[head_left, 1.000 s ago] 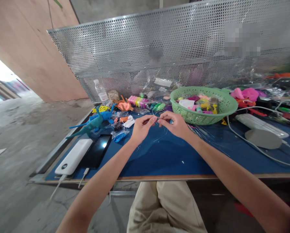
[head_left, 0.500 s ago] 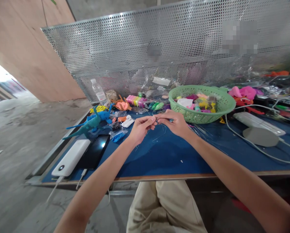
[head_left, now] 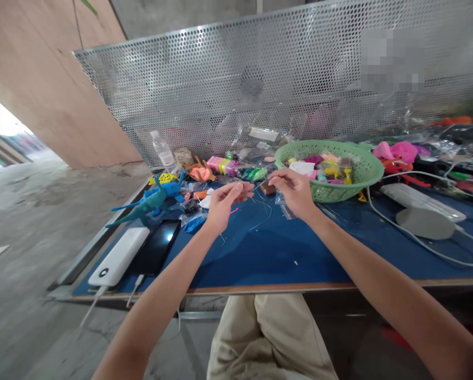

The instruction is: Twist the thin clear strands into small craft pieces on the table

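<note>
Over the blue tabletop [head_left: 252, 258], my left hand [head_left: 224, 203] has its fingers stretched out and its thumb lying near the index finger. My right hand [head_left: 294, 191] faces it from a short way off, thumb and fingertips pinched. A thin, pale wire [head_left: 261, 187] spans the gap and seems to end in the right fingertips. Just behind the right fingers is a small brown block [head_left: 267, 188]. Clear plastic wrapping [head_left: 286, 207] shows below that hand; whether the hand touches either is hidden. More fine wires lie under the hands.
A green basket [head_left: 347, 195] of colourful pieces stands right of centre. Blue toy dinosaurs [head_left: 151, 203], a white power bank [head_left: 120, 257] and a phone [head_left: 159, 245] are at left. White cable [head_left: 422, 250] loops on the right. A perforated metal panel [head_left: 205, 79] rises behind.
My hands have drawn apart from touching fingertips, the left moving slightly left and the right slightly right. The brown block and plastic wrapping have come into view.
</note>
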Demonstrator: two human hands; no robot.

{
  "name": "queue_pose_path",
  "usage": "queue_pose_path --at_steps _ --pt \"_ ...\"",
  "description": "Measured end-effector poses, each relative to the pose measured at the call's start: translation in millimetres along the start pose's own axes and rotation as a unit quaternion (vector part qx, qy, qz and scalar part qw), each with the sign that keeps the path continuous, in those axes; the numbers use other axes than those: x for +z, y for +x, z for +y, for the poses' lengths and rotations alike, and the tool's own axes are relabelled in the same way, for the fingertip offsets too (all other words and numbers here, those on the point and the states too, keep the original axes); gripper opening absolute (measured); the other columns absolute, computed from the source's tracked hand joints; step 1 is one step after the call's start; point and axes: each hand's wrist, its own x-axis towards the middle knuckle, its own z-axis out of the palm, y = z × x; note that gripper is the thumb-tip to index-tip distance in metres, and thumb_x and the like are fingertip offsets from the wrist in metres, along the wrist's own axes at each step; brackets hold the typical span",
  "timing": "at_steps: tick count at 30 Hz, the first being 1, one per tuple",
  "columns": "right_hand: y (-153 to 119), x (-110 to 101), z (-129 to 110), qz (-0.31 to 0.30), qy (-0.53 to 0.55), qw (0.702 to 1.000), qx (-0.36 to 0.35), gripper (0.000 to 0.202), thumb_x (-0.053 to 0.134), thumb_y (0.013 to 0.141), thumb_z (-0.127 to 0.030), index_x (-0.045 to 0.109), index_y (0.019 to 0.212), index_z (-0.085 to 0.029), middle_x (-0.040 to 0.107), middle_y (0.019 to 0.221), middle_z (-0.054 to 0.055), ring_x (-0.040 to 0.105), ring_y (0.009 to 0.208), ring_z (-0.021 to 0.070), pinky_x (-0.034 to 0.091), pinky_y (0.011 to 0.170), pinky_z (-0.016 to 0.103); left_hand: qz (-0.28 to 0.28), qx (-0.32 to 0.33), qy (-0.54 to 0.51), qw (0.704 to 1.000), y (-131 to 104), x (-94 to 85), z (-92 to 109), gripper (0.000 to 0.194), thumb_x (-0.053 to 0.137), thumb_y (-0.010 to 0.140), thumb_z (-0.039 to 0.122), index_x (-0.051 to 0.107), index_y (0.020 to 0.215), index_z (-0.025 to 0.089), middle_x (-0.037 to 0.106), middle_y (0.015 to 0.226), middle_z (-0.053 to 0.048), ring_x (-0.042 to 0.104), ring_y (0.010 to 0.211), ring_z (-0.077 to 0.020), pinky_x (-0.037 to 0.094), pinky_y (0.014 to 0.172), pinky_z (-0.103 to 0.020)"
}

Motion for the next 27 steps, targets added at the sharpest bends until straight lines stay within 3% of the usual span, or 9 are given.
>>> queue_pose_path --at_steps 4,7,10,15,19,23,27 --pt "9.9 -5.6 8.1 0.048 0.142 0.987 0.057 0.018 0.075 0.083 -0.044 0.068 0.085 -0.027 0.06 0.078 -0.003 0.053 0.064 0.0104 0.046 0.059 0.027 0.034 0.021 -0.018 0.999 2.3 -2.1 -3.3 0.024 0.072 0.084 0.042 0.079 0.095 0.023 0.078 0.098 -0.006 0.072 0.082 -0.0165 0.054 0.071 -0.028" --pt "11.3 -7.4 10.4 0.06 0.208 0.97 0.112 0.022 0.079 0.079 -0.042 0.064 0.086 -0.027 0.059 0.081 -0.003 0.056 0.067 0.0094 0.049 0.06 0.025 0.038 0.044 -0.022 0.998 2.3 -1.6 -4.1 0.017 0.073 0.084 0.037 0.079 0.092 0.023 0.078 0.093 -0.005 0.068 0.075 -0.0119 0.052 0.067 -0.025" --pt "7.7 -6.1 7.8 0.021 0.236 0.952 0.194 0.026 0.077 0.08 -0.042 0.058 0.091 -0.028 0.067 0.092 -0.002 0.066 0.078 0.0125 0.056 0.072 0.029 0.041 0.061 -0.007 0.997 0.7 -0.3 -2.4 0.014 0.076 0.08 0.034 0.079 0.089 0.023 0.078 0.088 -0.004 0.067 0.074 -0.012 0.051 0.065 -0.025" --pt "3.2 -2.9 2.1 -0.05 0.233 0.925 0.297 0.031 0.077 0.081 -0.044 0.053 0.091 -0.027 0.073 0.101 0.003 0.072 0.091 0.0202 0.06 0.083 0.039 0.068 0.071 0.023 0.995 -3.1 2.1 2.7 0.016 0.083 0.07 0.029 0.078 0.085 0.023 0.077 0.085 -0.003 0.072 0.085 -0.0178 0.057 0.075 -0.032" --pt "2.6 -1.1 4.9 -0.04 0.216 0.935 0.279 0.033 0.078 0.079 -0.047 0.056 0.09 -0.026 0.071 0.106 0.004 0.071 0.093 0.0201 0.06 0.076 0.035 0.078 0.073 0.025 0.994 -4.7 3.3 6.4 0.014 0.084 0.069 0.028 0.077 0.08 0.022 0.077 0.084 -0.004 0.073 0.084 -0.0176 0.059 0.079 -0.033" --pt "-0.2 2.2 9.1 -0.02 0.17 0.948 0.27 0.031 0.079 0.077 -0.049 0.062 0.089 -0.026 0.065 0.083 0.0 0.064 0.071 0.014 0.052 0.056 0.027 0.067 0.077 0.036 0.994 -6.0 3.7 8.0 0.013 0.083 0.071 0.03 0.077 0.079 0.021 0.076 0.082 -0.004 0.073 0.084 -0.0186 0.059 0.079 -0.034" --pt "-1.2 2.2 12.5 -0.018 0.085 0.973 0.215 0.028 0.076 0.08 -0.05 0.066 0.09 -0.026 0.057 0.072 -0.001 0.053 0.061 0.0108 0.043 0.049 0.026 0.051 0.082 0.04 0.995 -7.9 4.3 7.8 0.012 0.082 0.073 0.031 0.077 0.079 0.022 0.076 0.082 -0.003 0.074 0.084 -0.0194 0.059 0.076 -0.034"
